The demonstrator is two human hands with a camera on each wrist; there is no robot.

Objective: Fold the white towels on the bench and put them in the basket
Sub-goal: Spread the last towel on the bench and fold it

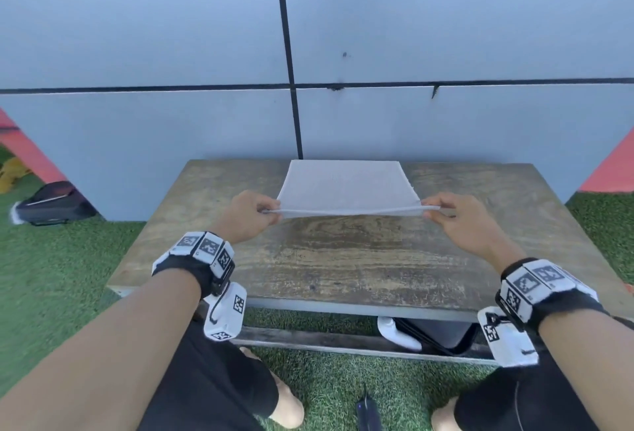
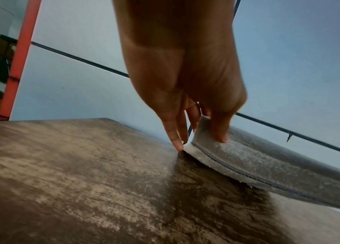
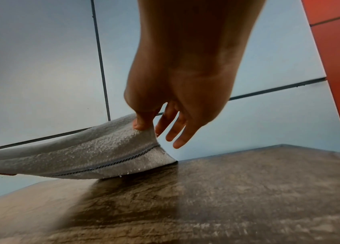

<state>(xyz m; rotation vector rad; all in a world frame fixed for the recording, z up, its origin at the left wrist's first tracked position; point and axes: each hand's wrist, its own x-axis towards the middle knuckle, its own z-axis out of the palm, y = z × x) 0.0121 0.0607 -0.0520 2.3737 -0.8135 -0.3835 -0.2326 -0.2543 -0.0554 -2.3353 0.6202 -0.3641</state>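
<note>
On the bench (image 1: 360, 259), two hands pinch one towel (image 1: 346, 187).

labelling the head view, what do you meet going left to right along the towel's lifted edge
black bag on the grass → left hand → white towel → right hand

The head view looks forward and down from above onto the bench (image 1: 343, 259), with a panelled wall (image 1: 137, 36) behind it. The left wrist view sits low and close under the left hand (image 2: 185, 74), facing along its fingers over the bench top; the right wrist view does likewise under the right hand (image 3: 185, 74). All three share the towel (image 1: 346, 189) and the bench.
</note>
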